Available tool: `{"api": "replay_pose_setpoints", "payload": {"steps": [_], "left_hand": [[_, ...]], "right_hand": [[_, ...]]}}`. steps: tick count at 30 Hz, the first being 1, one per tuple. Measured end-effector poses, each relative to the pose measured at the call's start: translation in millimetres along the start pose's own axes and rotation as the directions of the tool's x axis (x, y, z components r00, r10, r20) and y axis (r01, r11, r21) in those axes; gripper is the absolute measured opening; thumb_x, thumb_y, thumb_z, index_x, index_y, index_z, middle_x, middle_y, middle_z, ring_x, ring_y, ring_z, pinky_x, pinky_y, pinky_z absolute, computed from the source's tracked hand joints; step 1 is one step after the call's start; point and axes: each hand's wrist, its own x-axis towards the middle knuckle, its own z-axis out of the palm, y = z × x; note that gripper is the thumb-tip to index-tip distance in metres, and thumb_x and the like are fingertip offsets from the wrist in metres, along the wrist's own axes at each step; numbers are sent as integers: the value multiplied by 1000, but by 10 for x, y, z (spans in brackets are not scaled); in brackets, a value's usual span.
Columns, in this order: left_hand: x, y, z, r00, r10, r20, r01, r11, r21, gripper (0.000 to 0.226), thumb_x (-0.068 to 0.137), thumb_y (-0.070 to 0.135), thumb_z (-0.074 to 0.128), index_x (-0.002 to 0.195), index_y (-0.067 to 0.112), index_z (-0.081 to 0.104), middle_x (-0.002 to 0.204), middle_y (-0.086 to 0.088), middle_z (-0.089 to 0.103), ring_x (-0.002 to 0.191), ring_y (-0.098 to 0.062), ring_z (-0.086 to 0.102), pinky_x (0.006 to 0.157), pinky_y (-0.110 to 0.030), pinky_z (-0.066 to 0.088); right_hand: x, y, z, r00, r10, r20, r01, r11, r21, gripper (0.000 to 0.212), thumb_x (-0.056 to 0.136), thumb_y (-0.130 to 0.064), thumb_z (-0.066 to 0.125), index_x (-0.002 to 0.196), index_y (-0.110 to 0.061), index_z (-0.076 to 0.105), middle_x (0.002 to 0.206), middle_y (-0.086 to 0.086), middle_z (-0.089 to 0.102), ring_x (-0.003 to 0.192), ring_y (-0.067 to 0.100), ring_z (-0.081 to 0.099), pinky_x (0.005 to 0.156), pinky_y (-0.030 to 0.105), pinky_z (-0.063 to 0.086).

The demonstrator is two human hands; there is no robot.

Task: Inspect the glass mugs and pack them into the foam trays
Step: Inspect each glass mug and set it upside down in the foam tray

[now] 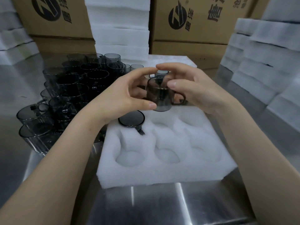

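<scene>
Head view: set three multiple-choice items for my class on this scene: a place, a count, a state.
1. The heap of smoky grey glass mugs lies: A) left of the white foam tray; B) right of it; C) inside it.
2. Mugs seated in the tray's recesses: A) none; B) one; C) four.
3. The lifted smoky glass mug is: A) held by both hands; B) held by one hand; C) untouched.
Key: 1 A, it lies at the tray's left; 2 B, only the far-left recess holds a seated mug; 3 A, left hand and right hand grip it.

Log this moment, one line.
inspecting | left hand, right hand hold mug above tray | second mug in tray | mug pile left of tray
</scene>
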Motion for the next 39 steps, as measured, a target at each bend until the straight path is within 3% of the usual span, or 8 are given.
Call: {"api": "replay_pose_setpoints", "payload": {"steps": [5, 10, 16, 22, 27, 32, 36, 39], "left_hand": [[11, -57, -53, 993, -65, 95, 62, 998, 32, 63, 74, -18, 69, 125, 16, 55, 113, 2, 72, 108, -12, 67, 86, -17, 50], [-16, -43, -30, 978, -68, 195, 63, 998, 31, 59, 76, -22, 63, 119, 17, 61, 114, 10, 72, 111, -7, 65, 87, -15, 50], [-22, -59, -19, 971, -94, 219, 93, 996, 14, 56, 79, -17, 65, 120, 21, 58, 115, 6, 72, 113, -8, 64, 88, -17, 50], [-24, -30, -29, 950, -168, 263, 139, 982, 126, 55, 77, -13, 70, 123, 16, 59, 113, 5, 72, 111, -9, 65, 96, -24, 50], [-37, 8, -26, 933, -205, 295, 163, 973, 162, 54, 81, -7, 69, 127, 17, 55, 117, 7, 71, 113, -9, 64, 99, -30, 50], [-39, 29, 3, 934, -188, 303, 171, 982, 81, 47, 84, 16, 70, 129, 14, 53, 120, 4, 70, 116, -9, 63, 97, -19, 47], [-30, 17, 27, 942, -162, 293, 143, 986, 83, 52, 81, 24, 64, 131, 20, 54, 119, 2, 70, 116, -8, 62, 99, -16, 45], [-23, 19, 15, 942, -149, 299, 125, 987, 97, 49, 79, 26, 65, 127, 26, 58, 120, 10, 69, 116, -4, 61, 95, -13, 45]], "right_hand": [[-24, -3, -13, 990, 104, 95, -94, 990, -103, 42, 72, -21, 76, 113, -31, 69, 89, 7, 59, 65, 24, 57, 52, 29, 51], [-21, -3, 37, 986, 139, 88, -128, 984, -121, 37, 68, -23, 80, 104, -21, 71, 87, 12, 61, 45, 15, 53, 38, 25, 45], [-18, 8, 15, 985, 146, 94, -138, 987, -85, 42, 67, -29, 83, 106, -25, 69, 85, 5, 55, 55, 29, 47, 35, 24, 41], [-14, 15, 17, 950, 213, 227, -189, 974, -123, 54, 60, -37, 85, 110, -37, 66, 95, 13, 58, 48, 26, 49, 39, 26, 44], [-18, 18, 11, 940, 249, 234, -224, 966, -131, 59, 58, -33, 86, 114, -32, 65, 110, 26, 58, 51, 27, 50, 39, 26, 45], [-13, -33, 42, 949, 240, 204, -171, 937, -304, 66, 56, -40, 87, 117, -38, 60, 81, -4, 60, 64, 24, 53, 43, 28, 42], [-8, -30, 50, 971, 173, 163, -103, 924, -369, 65, 59, -35, 85, 119, -35, 59, 99, 16, 64, 81, 21, 57, 72, 39, 50], [-19, -34, 49, 973, 178, 145, -103, 903, -416, 68, 58, -40, 83, 121, -36, 57, 110, 16, 62, 88, 14, 57, 84, 37, 50]]}}
